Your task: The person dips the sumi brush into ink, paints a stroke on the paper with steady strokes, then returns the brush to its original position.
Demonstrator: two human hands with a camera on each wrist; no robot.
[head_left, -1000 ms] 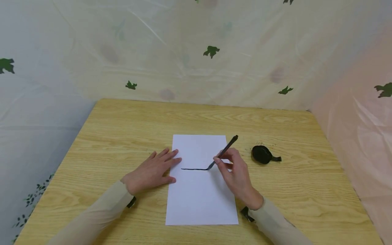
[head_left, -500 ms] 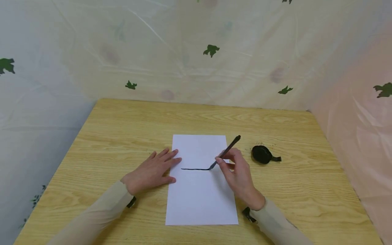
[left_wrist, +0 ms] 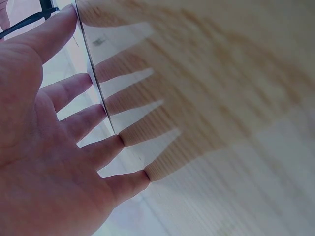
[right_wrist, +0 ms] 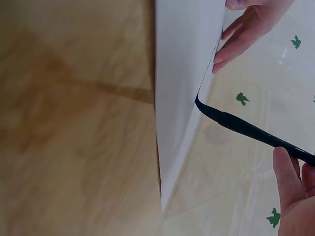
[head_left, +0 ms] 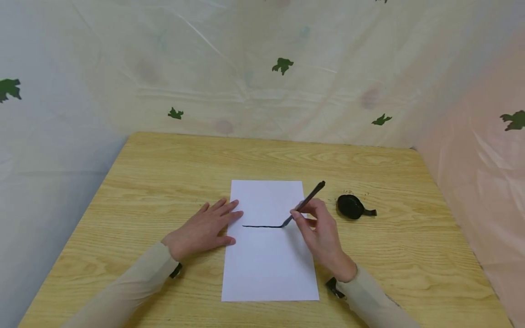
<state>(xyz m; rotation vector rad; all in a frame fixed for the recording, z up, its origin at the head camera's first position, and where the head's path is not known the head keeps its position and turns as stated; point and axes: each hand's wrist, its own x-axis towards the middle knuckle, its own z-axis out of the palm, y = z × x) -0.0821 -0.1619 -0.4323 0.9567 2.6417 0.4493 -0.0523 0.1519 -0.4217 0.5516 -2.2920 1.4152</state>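
A white sheet of paper (head_left: 268, 269) lies upright on the wooden table. My left hand (head_left: 201, 234) rests at its left edge, fingers spread and straight, fingertips and thumb touching the sheet. My right hand (head_left: 324, 234) pinches a dark paintbrush (head_left: 310, 196) by its handle, tilted up to the right. In the right wrist view the paintbrush (right_wrist: 246, 129) meets the paper with its black tip bent. A thin black line (head_left: 260, 226) runs across the sheet from near the left fingers to the tip.
Right of the paper stands a small black dish (head_left: 350, 207) with a short handle, dark specks on the table behind it. Pale cloth (head_left: 229, 64) with green leaf-like shapes hangs behind and beside the wooden table (head_left: 172, 164).
My right hand has slid a little to the right with the paintbrush, and the black line has grown slightly longer that way. The left hand has stayed still.
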